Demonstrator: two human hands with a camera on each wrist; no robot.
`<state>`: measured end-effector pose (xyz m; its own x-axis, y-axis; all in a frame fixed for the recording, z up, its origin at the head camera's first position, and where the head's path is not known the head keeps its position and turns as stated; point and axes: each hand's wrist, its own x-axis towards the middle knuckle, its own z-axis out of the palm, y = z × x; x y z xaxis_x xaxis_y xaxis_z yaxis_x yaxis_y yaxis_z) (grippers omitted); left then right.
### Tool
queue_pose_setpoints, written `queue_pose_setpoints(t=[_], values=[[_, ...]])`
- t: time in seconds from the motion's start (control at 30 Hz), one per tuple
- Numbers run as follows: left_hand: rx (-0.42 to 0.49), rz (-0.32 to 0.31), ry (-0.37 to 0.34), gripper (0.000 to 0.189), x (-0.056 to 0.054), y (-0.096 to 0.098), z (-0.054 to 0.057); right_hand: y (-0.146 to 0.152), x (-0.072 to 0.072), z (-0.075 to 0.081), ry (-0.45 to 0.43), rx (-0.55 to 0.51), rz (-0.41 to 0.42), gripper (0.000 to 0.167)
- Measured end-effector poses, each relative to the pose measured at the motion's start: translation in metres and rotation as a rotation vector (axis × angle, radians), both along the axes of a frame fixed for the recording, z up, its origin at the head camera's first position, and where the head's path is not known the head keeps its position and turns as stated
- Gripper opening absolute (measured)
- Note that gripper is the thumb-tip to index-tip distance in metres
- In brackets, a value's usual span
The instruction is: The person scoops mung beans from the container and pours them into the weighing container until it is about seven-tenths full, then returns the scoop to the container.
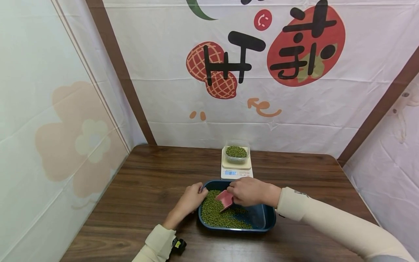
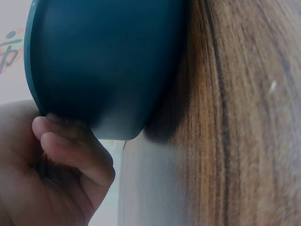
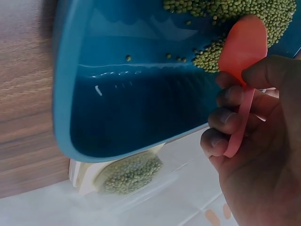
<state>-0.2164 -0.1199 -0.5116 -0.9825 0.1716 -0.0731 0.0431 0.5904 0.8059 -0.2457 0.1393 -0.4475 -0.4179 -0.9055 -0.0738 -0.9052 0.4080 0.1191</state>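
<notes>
A blue basin [image 1: 258, 217] stands on the table with green mung beans [image 1: 212, 211] heaped mostly toward its left and near sides. My left hand [image 1: 191, 199] grips the basin's left rim; in the left wrist view its fingers [image 2: 70, 146] curl at the edge of the outer wall. With my right hand [image 1: 250, 191] I hold a pink scoop [image 1: 225, 198] by its handle, its bowl tilted down at the beans inside the basin. The right wrist view shows fingers wrapped round the handle and the scoop's underside [image 3: 244, 47] against the beans.
Right behind the basin is a white kitchen scale [image 1: 237, 174] with a lit display. On it sits a clear plastic container [image 1: 237, 159] holding more mung beans. The brown wooden table [image 1: 157, 174] meets a printed cloth backdrop [image 1: 163, 98] at the rear.
</notes>
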Motion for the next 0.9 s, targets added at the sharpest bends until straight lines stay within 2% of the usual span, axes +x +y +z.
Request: queue_pose_setpoints(t=[0.3,0.57,0.83,0.9], values=[[-0.006,0.002,-0.002,0.032,0.0,0.001,0.0,-0.009,0.006,-0.001,-0.016,0.021,-0.006,0.016],[-0.018,0.006,0.0,0.032,0.0,0.002,-0.001,-0.016,0.013,-0.001,-0.066,0.064,-0.013,0.027],[-0.023,0.01,-0.002,0.032,0.0,0.002,-0.001,-0.022,0.018,-0.002,-0.108,0.082,-0.018,0.019],[-0.027,0.009,0.004,0.032,-0.001,0.003,-0.002,-0.024,0.02,-0.001,-0.124,0.093,-0.022,0.021]])
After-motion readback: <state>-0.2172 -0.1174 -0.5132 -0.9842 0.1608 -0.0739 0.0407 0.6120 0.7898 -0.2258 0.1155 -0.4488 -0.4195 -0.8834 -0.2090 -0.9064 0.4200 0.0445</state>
